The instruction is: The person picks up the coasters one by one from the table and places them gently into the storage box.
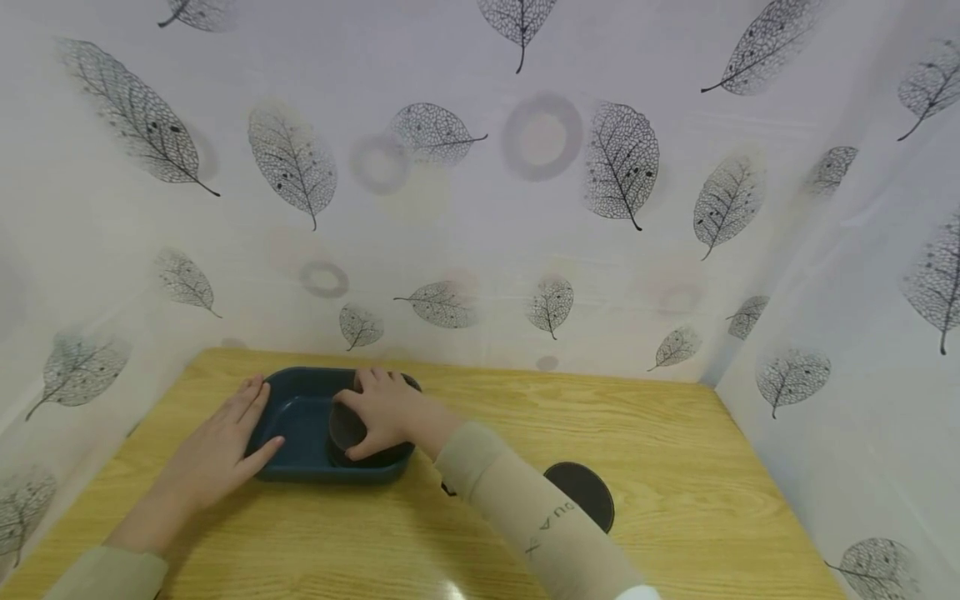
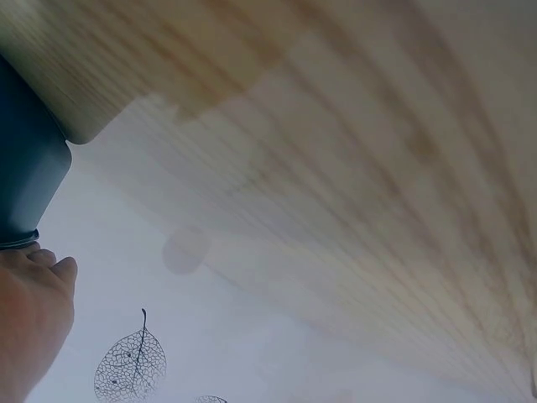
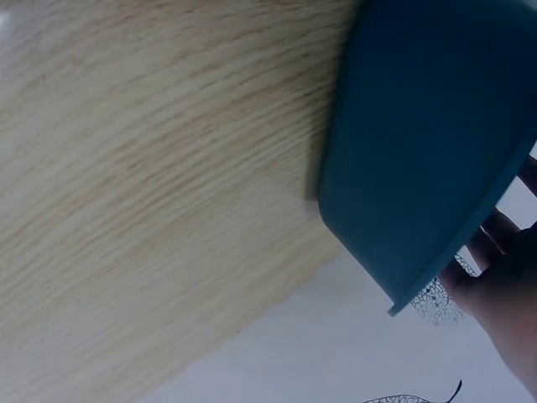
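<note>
A dark blue tray [image 1: 296,475] with rounded corners and raised walls lies at the back left of the table. Inside its right half is a dark round container [image 1: 347,428], partly covered by my right hand [image 1: 390,412]. The fingers of that hand reach over its far side and the thumb lies on its near side, gripping it. My left hand [image 1: 225,442] rests on the tray's left rim, fingers straight and thumb spread over the near corner. The left wrist view shows that hand's knuckles [image 2: 38,294] at the tray rim [image 2: 21,242].
A dark flat disc [image 1: 581,496] with a fine edge line lies on the wood-grain table [image 1: 675,467], partly behind my right forearm. A white cloth [image 1: 480,208] printed with leaves hangs behind the table and along both sides.
</note>
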Tool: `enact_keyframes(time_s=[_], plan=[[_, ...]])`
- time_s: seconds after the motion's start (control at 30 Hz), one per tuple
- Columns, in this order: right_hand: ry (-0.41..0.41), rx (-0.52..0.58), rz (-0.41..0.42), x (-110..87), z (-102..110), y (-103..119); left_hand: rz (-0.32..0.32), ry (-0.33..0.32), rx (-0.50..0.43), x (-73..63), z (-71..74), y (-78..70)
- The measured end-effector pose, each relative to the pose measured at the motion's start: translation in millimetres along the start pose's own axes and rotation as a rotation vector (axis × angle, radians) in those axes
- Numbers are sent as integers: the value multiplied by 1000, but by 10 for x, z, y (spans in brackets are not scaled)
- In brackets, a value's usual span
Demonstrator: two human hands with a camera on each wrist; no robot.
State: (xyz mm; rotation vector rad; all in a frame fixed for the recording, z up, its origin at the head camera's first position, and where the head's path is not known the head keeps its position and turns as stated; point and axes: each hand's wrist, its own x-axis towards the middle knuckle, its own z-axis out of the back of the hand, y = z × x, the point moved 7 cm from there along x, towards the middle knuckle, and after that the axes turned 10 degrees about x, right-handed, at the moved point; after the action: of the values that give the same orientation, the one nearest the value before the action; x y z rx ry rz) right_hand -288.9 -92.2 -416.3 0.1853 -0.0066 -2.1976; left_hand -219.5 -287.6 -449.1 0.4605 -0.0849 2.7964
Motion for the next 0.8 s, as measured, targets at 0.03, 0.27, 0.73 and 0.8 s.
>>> enact_keyframes(time_s=[0.03, 0.27, 0.73, 0.8], plan=[[1, -5, 0, 3, -17, 1, 1, 3, 0, 0, 2, -1], [16, -35, -5, 6, -101, -7, 6, 23, -10, -2, 4, -9], [-1, -39, 6, 6, -97, 2, 9, 20, -13, 0, 9, -6], [0, -45, 6, -1, -72, 7, 10, 21, -14, 1, 11, -5]])
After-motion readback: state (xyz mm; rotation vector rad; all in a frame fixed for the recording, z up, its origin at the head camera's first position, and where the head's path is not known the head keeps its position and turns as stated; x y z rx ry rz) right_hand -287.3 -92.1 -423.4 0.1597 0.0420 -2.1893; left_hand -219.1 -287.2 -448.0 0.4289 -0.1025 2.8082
